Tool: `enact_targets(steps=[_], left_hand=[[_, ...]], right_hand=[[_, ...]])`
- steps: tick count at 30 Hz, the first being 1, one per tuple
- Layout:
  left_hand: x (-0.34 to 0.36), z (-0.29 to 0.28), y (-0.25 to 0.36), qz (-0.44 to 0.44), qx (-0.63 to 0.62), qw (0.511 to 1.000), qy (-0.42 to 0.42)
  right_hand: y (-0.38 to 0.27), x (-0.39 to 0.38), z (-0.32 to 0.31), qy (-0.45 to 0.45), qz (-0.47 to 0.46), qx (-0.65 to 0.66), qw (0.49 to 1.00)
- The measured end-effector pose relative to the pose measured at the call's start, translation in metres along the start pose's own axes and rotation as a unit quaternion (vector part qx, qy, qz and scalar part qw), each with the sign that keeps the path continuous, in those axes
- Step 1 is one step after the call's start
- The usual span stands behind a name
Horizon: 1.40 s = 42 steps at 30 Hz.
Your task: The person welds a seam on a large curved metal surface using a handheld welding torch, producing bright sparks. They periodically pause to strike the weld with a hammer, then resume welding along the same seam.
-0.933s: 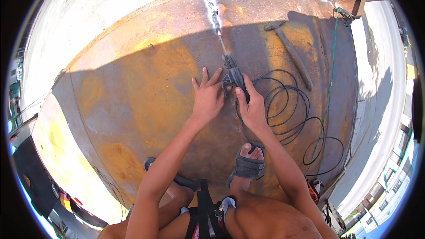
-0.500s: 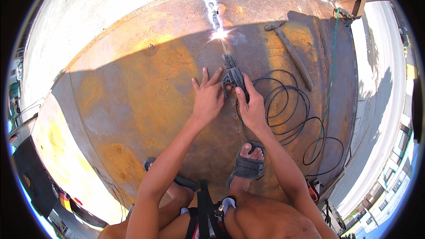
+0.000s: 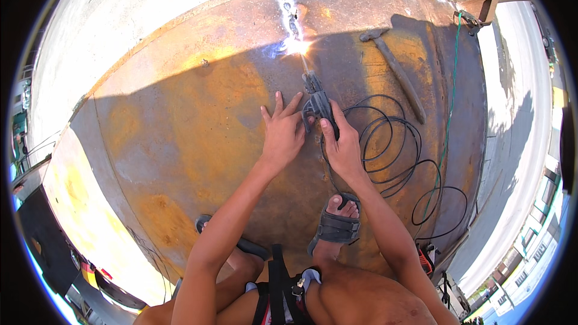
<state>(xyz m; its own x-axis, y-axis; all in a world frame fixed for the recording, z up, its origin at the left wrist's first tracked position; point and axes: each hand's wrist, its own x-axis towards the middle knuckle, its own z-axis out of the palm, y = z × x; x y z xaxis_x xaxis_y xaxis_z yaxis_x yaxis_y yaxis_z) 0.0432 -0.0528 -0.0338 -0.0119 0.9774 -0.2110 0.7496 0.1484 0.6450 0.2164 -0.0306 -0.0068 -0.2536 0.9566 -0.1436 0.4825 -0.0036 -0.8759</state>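
Note:
My right hand [image 3: 342, 147] is wrapped around a black welding electrode holder [image 3: 319, 99]. A thin welding rod [image 3: 306, 64] sticks out from its far end, and the rod's tip meets the steel in a bright arc [image 3: 297, 46] with sparks. My left hand [image 3: 283, 130] lies with spread fingers on the rusty steel plate [image 3: 198, 126], its thumb against the holder's lever. Beyond the arc a weld seam [image 3: 290, 12] runs toward the plate's far edge. The glare hides the rod's very tip.
A hammer [image 3: 394, 75] lies on the plate to the right. Loops of black cable [image 3: 415, 144] spread beside my right forearm. A green cord [image 3: 451, 102] runs along the right side, near a rusty bracket [image 3: 481, 12]. My sandalled foot [image 3: 340, 219] stands on the plate.
The arc glows more orange, and bluish smoke now drifts to its left instead of its right. Both hands and the electrode holder stay almost in place.

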Motion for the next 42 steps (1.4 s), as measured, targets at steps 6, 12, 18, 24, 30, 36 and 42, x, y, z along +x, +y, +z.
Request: enact_targets(steps=[6,12,18,24,30,36,42], left_hand=[[0.0,0.002,0.0,0.003,-0.007,1.0,0.007],[0.001,0.003,-0.001,0.001,-0.01,1.0,0.011],[0.002,0.004,0.0,0.001,-0.015,1.0,0.01],[0.0,-0.001,-0.003,-0.012,-0.012,1.0,-0.02],[0.0,0.001,-0.002,-0.001,-0.005,1.0,-0.011],[-0.003,0.001,-0.003,0.005,-0.009,1.0,-0.007],[-0.004,0.0,-0.004,0.007,-0.009,1.0,-0.014]], right_hand=[[0.001,0.0,0.0,0.005,-0.007,-0.001,1.0],[-0.001,0.002,0.0,-0.002,0.004,0.008,1.0],[0.002,0.002,0.0,-0.008,0.013,0.006,1.0],[0.002,-0.001,0.001,0.021,-0.027,0.008,0.999],[0.009,-0.009,0.0,0.056,-0.043,0.02,0.997],[0.007,-0.011,-0.001,0.033,-0.02,0.026,0.999],[0.001,-0.009,-0.003,0.022,-0.009,0.045,0.999]])
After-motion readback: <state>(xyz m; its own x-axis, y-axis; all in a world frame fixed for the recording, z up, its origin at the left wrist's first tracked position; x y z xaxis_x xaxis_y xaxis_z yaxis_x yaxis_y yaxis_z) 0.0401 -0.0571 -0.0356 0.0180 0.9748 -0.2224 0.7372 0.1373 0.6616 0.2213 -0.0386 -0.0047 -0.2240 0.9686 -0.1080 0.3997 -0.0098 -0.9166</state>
